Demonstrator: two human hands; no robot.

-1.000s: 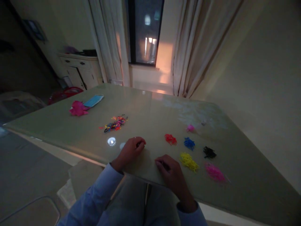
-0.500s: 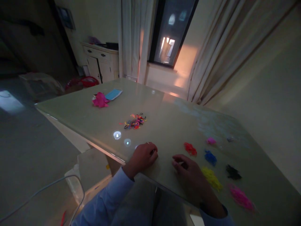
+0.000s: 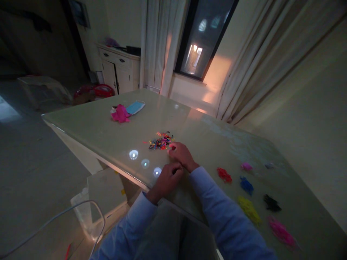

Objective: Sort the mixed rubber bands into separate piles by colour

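A mixed pile of small coloured rubber bands [image 3: 160,141] lies on the table in front of me. My right hand [image 3: 182,154] reaches to the pile's right edge, its fingers bent and drawn together; anything between the fingertips is too small to make out. Close below, near the table's front edge, rests my left hand [image 3: 170,177], curled into a loose fist whose inside is hidden. To the right lie single-colour heaps of bands: red [image 3: 224,174], blue [image 3: 246,185], yellow [image 3: 248,210], black [image 3: 272,203] and pink [image 3: 282,232].
At the table's [image 3: 89,130] far left are a crumpled pink wrapper [image 3: 120,113] and a blue face mask [image 3: 135,107]. A small pink item [image 3: 246,166] and a clear scrap [image 3: 269,165] lie beyond the blue heap. A cable [image 3: 62,213] loops at lower left.
My right hand has moved left and forward from beside the red and yellow heaps to the mixed pile. My left hand stays near the table edge. The view has shifted slightly.
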